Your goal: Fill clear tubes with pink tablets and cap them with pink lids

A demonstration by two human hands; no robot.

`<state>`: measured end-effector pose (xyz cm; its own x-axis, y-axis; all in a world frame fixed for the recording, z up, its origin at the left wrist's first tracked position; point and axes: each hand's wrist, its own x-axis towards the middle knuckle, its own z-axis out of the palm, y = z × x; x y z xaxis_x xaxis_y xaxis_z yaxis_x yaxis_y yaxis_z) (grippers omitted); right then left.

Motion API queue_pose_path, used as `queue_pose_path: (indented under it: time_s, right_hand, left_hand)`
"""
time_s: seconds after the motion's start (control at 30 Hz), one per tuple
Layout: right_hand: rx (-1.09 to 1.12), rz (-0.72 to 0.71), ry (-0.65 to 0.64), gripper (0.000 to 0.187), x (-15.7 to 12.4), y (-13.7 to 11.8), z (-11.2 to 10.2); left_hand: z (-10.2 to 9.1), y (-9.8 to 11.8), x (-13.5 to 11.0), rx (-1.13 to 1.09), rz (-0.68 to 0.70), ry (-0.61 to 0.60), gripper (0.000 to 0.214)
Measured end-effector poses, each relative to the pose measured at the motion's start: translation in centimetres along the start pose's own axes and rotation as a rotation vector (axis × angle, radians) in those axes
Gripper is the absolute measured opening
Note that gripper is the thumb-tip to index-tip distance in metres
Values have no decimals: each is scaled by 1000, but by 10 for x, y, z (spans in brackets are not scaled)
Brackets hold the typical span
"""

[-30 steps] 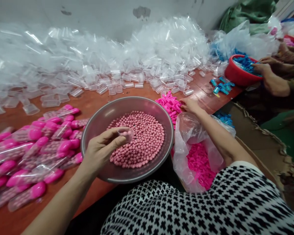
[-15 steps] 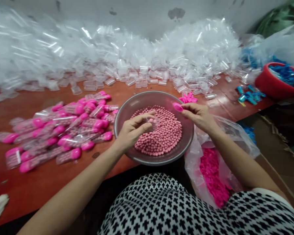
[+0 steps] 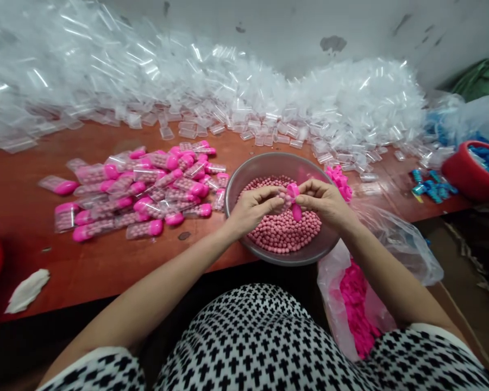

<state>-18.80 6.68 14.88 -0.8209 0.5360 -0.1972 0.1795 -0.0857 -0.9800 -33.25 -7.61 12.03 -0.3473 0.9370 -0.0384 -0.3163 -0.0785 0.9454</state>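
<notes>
Over a metal bowl (image 3: 244,179) of pink balls (image 3: 281,231) both my hands meet. My left hand (image 3: 255,206) pinches a small clear tube (image 3: 284,198) holding pink balls. My right hand (image 3: 324,201) presses a bright pink cap (image 3: 294,203) against the tube's end. The two hands touch at the fingertips, above the bowl's middle.
Several filled pink-capped tubes (image 3: 146,187) lie left of the bowl. A big heap of empty clear tubes (image 3: 212,92) runs along the wall. Loose pink caps (image 3: 339,179) sit behind the bowl; a plastic bag of pink caps (image 3: 358,304) hangs at my right. A red bowl (image 3: 466,174) with blue caps stands far right.
My right hand carried a pink cap from the cap pile to the tube in my left hand; the hands have come together. The view has shifted left and pulled back.
</notes>
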Motion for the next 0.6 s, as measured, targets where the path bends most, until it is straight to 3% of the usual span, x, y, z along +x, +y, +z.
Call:
queue_pose_path:
  time_s: [0.13, 0.3, 0.47, 0.6]
  right_hand:
    - [-148, -155, -18, 49, -1, -10, -9]
    - [-546, -405, -92, 36, -6, -27, -11]
    - [-803, -475, -267, 26, -6, -35, -6]
    - [-981, -568, -286, 10, -13, -38, -1]
  left_hand:
    - [-1, -1, -1, 61, 18, -29, 43]
    - [0, 0, -4, 202, 111, -21, 33]
    - [-1, 5, -9, 423, 241, -6, 25]
    - [-3, 5, -13, 475, 314, -8, 20]
